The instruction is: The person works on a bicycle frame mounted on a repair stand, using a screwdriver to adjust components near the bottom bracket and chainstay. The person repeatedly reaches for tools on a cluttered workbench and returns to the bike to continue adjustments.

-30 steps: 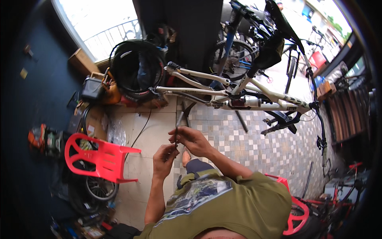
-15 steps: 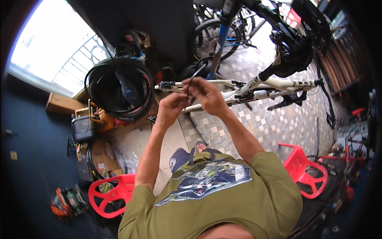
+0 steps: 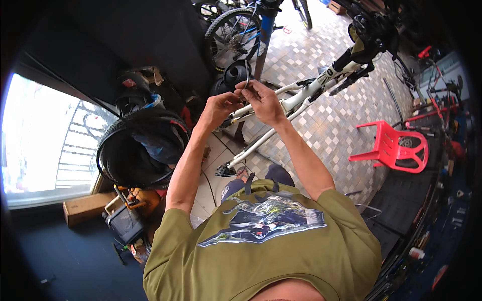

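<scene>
In front of my chest both hands are raised close together with pinched fingers. My right hand (image 3: 263, 103) grips a thin, bent cable-like piece (image 3: 247, 70), pale grey along its upper part, that sticks up above the fingertips. Beside it, my left hand (image 3: 221, 108) is closed at the piece's lower end; what lies between those fingers is hidden. Behind and below the hands, a white bicycle frame (image 3: 312, 92) slants across, held up near a blue stand post (image 3: 266, 37). One slim white frame tube (image 3: 256, 146) reaches down toward my legs.
Black bicycle tyres (image 3: 108, 153) are heaped at the left, near a cardboard box (image 3: 86, 207) and a grey case (image 3: 123, 224). A red plastic chair (image 3: 389, 148) stands at the right on the tiled floor (image 3: 321, 145). A bicycle wheel (image 3: 232, 37) shows at the back.
My view has turned, so the surroundings have shifted and the left red chair is out of sight. Both hands stay together around the thin piece, which now points more upright.
</scene>
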Demonstrator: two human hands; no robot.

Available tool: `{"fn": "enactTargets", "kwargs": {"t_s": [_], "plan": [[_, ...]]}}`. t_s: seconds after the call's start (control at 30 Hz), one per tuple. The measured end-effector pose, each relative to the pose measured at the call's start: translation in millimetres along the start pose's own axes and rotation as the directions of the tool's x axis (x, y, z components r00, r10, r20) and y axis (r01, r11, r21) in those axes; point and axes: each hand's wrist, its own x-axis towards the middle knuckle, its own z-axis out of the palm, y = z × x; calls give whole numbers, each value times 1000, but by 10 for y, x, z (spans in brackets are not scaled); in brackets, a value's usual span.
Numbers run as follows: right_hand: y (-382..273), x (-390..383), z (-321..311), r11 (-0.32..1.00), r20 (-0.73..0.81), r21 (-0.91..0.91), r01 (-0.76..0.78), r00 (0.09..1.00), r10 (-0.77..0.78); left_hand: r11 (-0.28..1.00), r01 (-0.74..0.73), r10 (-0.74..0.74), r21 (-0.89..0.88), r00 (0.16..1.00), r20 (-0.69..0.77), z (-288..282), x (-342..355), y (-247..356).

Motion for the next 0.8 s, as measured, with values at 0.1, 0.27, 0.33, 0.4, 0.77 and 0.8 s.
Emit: {"fn": "enactTargets", "kwargs": {"t_s": [0.1,0.27,0.33,0.4,0.77,0.8], "plan": [[137,-26,160,999,-73,34,-24,997,26,999,29,-30,29,999,39,-64,-13,-75],[228,-26,258,998,-132,-6,-57,990,56,1000,-3,4,-17,996,84,-89,20,-167],[243,-33,277,999,-157,-17,-39,987,36,1000,-3,6,-31,995,96,-97,41,-224],[285,-28,267,999,-159,16,-47,986,49,1000,-2,1,11,993,118,-98,65,-278],[465,-84,407,1000,-374,-23,10,927,-18,995,-68,64,-77,996,-56,35,24,-164],[470,-74,415,999,-379,-31,23,925,-33,994,-23,18,-111,998,-53,34,4,-166]]}}
